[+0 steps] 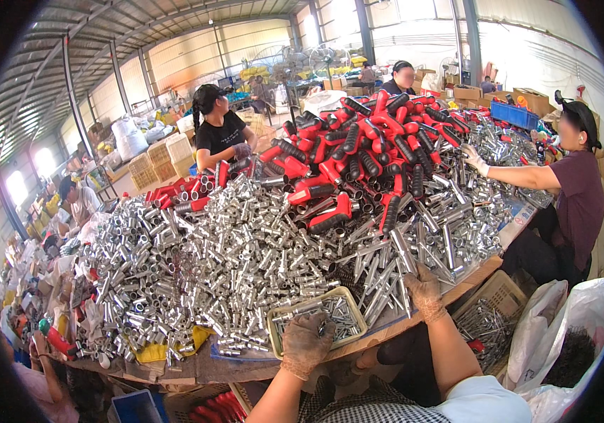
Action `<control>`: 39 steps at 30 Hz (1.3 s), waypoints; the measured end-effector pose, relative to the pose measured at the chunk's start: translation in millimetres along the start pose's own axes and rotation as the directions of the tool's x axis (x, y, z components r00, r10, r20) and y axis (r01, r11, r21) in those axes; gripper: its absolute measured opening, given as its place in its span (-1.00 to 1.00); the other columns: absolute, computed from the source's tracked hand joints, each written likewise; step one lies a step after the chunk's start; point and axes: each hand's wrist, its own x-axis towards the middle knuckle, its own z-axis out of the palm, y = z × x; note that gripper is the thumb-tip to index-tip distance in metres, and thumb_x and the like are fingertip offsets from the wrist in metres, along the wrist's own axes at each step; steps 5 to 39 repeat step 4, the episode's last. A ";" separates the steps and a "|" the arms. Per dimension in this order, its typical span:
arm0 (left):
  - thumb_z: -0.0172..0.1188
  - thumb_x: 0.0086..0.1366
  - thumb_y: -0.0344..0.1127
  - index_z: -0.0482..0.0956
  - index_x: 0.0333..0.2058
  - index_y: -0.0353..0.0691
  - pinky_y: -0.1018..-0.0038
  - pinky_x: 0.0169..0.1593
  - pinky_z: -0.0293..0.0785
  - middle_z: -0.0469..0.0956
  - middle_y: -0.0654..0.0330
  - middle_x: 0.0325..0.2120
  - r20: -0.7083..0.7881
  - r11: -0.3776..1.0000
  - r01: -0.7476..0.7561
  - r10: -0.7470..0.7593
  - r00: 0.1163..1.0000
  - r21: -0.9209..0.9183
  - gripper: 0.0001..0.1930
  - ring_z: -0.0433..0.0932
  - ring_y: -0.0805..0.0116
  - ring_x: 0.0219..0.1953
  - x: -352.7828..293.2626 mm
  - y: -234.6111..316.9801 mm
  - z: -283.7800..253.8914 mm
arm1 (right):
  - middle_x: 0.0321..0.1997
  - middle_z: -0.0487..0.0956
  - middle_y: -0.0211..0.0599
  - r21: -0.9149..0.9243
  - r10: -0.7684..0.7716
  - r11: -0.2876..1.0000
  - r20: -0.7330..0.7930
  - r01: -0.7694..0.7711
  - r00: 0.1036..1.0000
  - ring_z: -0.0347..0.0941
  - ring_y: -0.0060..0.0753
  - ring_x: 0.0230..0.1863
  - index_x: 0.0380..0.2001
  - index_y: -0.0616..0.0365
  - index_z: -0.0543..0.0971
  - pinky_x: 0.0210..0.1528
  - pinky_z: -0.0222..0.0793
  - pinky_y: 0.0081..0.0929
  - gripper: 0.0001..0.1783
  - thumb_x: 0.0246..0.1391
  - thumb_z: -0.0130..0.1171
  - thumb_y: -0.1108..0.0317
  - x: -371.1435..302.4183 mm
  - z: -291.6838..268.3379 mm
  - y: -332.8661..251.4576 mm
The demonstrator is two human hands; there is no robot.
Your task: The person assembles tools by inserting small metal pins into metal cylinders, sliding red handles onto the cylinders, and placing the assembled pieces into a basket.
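My left hand (307, 343), in a dirty work glove, is over the near side of a cream plastic tray (278, 350). Its fingers are curled closed, and what they hold, if anything, cannot be made out. Small silver rods or bolts (344, 319) lie in the tray. To the right, at the table's edge, my gloved right hand (425, 292) is closed around the lower end of a silver metal tube (403, 252), which points up and away. Loose silver tubes (379, 278) lie between the tray and this hand. Beyond the tray rises a large heap of short silver metal fittings (238, 243).
Red-and-black handles (379, 148) are piled at the table's middle. Co-workers stand at the far left (221, 130) and right (577, 169); the right one's gloved hand (476, 161) touches the heap. Below the edge are a crate (503, 296), white sacks (563, 331) and a blue bin (136, 407).
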 end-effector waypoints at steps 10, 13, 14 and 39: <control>0.28 0.12 -0.05 0.64 -0.23 -0.22 0.21 -0.14 0.51 0.62 -0.06 -0.40 0.008 1.000 -0.003 0.003 1.000 -0.022 -0.64 0.61 -0.02 -0.29 0.1 -1.5 1.2 | -0.15 0.60 -0.26 -0.033 -0.046 0.998 0.002 0.046 0.999 0.47 -0.40 -0.13 0.06 0.21 0.49 0.01 0.35 -0.44 -0.56 0.12 0.17 0.28 -0.6 -0.1 -6.6; 0.28 0.12 -0.05 0.64 -0.23 -0.22 0.21 -0.14 0.51 0.62 -0.06 -0.40 0.008 1.000 -0.003 0.003 1.000 -0.022 -0.64 0.61 -0.02 -0.29 0.1 -1.5 1.2 | -0.15 0.60 -0.26 -0.033 -0.046 0.998 0.002 0.046 0.999 0.47 -0.40 -0.13 0.06 0.21 0.49 0.01 0.35 -0.44 -0.56 0.12 0.17 0.28 -0.6 -0.1 -6.6; 0.28 0.12 -0.05 0.64 -0.23 -0.22 0.21 -0.14 0.51 0.62 -0.06 -0.40 0.008 1.000 -0.003 0.003 1.000 -0.022 -0.64 0.61 -0.02 -0.29 0.1 -1.5 1.2 | -0.15 0.60 -0.26 -0.033 -0.046 0.998 0.002 0.046 0.999 0.47 -0.40 -0.13 0.06 0.21 0.49 0.01 0.35 -0.44 -0.56 0.12 0.17 0.28 -0.6 -0.1 -6.6; 0.28 0.12 -0.05 0.64 -0.23 -0.22 0.21 -0.14 0.51 0.62 -0.06 -0.40 0.008 1.000 -0.003 0.003 1.000 -0.022 -0.64 0.61 -0.02 -0.29 0.1 -1.5 1.2 | -0.15 0.60 -0.26 -0.033 -0.046 0.998 0.002 0.046 0.999 0.47 -0.40 -0.13 0.06 0.21 0.49 0.01 0.35 -0.44 -0.56 0.12 0.17 0.28 -0.6 -0.1 -6.6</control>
